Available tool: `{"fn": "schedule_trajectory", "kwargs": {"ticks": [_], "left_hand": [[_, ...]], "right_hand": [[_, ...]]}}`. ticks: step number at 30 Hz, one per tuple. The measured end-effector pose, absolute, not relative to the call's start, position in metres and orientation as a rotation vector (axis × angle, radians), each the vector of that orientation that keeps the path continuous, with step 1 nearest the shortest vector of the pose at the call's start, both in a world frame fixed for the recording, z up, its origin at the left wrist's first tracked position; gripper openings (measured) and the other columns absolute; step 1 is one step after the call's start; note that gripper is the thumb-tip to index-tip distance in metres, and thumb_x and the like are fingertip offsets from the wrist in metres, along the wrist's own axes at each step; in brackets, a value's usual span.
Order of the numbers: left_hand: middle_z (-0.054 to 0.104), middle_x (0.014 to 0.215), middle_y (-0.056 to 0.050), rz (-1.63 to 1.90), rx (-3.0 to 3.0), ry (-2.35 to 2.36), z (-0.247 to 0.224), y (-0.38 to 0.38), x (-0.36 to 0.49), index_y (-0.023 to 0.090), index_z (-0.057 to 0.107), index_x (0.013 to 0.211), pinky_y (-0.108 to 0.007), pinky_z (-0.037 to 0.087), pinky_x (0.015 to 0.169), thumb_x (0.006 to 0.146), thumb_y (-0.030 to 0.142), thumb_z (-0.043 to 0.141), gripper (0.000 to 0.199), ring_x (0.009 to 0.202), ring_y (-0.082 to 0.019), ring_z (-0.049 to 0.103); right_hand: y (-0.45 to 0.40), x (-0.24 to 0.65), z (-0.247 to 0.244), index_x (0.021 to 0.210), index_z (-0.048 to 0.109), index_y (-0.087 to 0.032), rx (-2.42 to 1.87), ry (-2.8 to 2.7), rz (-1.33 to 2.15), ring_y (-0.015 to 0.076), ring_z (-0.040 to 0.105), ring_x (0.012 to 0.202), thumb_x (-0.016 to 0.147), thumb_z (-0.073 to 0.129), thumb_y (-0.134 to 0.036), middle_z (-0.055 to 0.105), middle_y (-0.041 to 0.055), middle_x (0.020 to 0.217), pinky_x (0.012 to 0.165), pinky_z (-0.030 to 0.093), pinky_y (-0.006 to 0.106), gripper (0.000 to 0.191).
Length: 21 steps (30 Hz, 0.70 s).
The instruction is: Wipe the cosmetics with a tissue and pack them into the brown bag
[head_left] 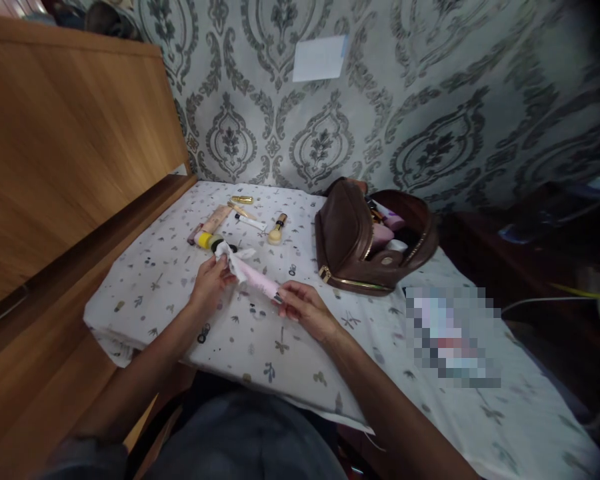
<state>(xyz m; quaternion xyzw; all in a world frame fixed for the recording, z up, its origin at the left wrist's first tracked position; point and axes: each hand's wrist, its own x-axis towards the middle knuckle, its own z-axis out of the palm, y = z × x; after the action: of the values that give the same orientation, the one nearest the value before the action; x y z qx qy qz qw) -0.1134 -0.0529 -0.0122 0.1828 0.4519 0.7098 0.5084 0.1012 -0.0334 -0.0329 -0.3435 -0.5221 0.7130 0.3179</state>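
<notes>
A pink tube (257,279) spans the gap between my hands, tilted above the cloth. My left hand (210,285) pinches a crumpled white tissue (236,261) against its far left end. At the opposite, dark end, the fingers of my right hand (307,310) are closed around the tube. Just beyond my left hand lie a yellow item (206,241), a beige tube (218,220) and a dark round item, partly hidden by the tissue. A short brush (277,233) with a pale head, a slim white tube (251,223) and a gold tube (242,199) lie farther back.
An unzipped brown bag (344,233) holding several cosmetics stands at the right on the patterned tablecloth (300,360). A pixelated patch hides something right of it. A wooden panel (80,113) borders the left side; a patterned wall (260,113) with a paper (320,59) rises behind.
</notes>
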Motion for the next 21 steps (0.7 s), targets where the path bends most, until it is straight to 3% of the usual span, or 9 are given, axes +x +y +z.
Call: {"fn": "schedule_trajectory", "kwargs": {"ticks": [2,8,12,15,21], "left_hand": [[0.065,0.071,-0.001,1.765,0.194,1.04,-0.006,-0.047,-0.105,0.012,0.064,0.083,-0.014,0.051,0.049,0.083,0.011,0.066,0.002,0.055,-0.008,0.061],[0.065,0.072,-0.002,1.771,-0.015,0.955,0.013,-0.037,-0.097,0.014,0.058,0.092,-0.007,0.05,0.044,0.096,0.003,0.038,0.023,0.066,-0.011,0.071],[0.063,0.067,-0.001,1.727,-0.075,0.886,0.02,-0.036,-0.094,0.014,0.059,0.103,-0.007,0.049,0.041,0.1,0.004,0.026,0.034,0.055,-0.008,0.067],[0.067,0.072,-0.003,1.69,-0.085,0.844,0.021,-0.035,-0.092,0.015,0.06,0.108,-0.006,0.047,0.04,0.099,0.004,0.025,0.038,0.055,-0.007,0.065],[0.073,0.088,-0.01,1.483,0.304,1.01,0.004,-0.051,-0.055,0.016,0.065,0.107,-0.014,0.053,0.048,0.092,0.008,0.041,0.03,0.077,-0.015,0.071]], "right_hand": [[-0.034,0.101,-0.034,0.082,0.06,-0.017,-0.893,-1.403,1.867,0.0076,0.04,0.043,0.069,0.076,-0.059,0.063,-0.0011,0.053,0.043,0.024,0.022,0.046],[-0.035,0.099,-0.034,0.087,0.06,-0.018,-0.879,-1.44,1.772,0.0086,0.05,0.049,0.067,0.079,-0.057,0.062,-0.0026,0.063,0.048,0.033,0.022,0.048],[-0.034,0.1,-0.034,0.088,0.06,-0.018,-0.9,-1.447,1.71,0.0097,0.055,0.053,0.063,0.081,-0.059,0.062,-0.0024,0.07,0.05,0.036,0.022,0.053],[-0.035,0.099,-0.034,0.091,0.059,-0.018,-0.893,-1.46,1.702,0.0104,0.058,0.056,0.061,0.081,-0.059,0.062,-0.0025,0.072,0.05,0.038,0.022,0.055],[-0.039,0.092,-0.027,0.089,0.055,-0.02,-0.813,-1.376,1.67,0.0107,0.058,0.06,0.059,0.082,-0.059,0.061,-0.0038,0.072,0.051,0.039,0.02,0.056]]}}
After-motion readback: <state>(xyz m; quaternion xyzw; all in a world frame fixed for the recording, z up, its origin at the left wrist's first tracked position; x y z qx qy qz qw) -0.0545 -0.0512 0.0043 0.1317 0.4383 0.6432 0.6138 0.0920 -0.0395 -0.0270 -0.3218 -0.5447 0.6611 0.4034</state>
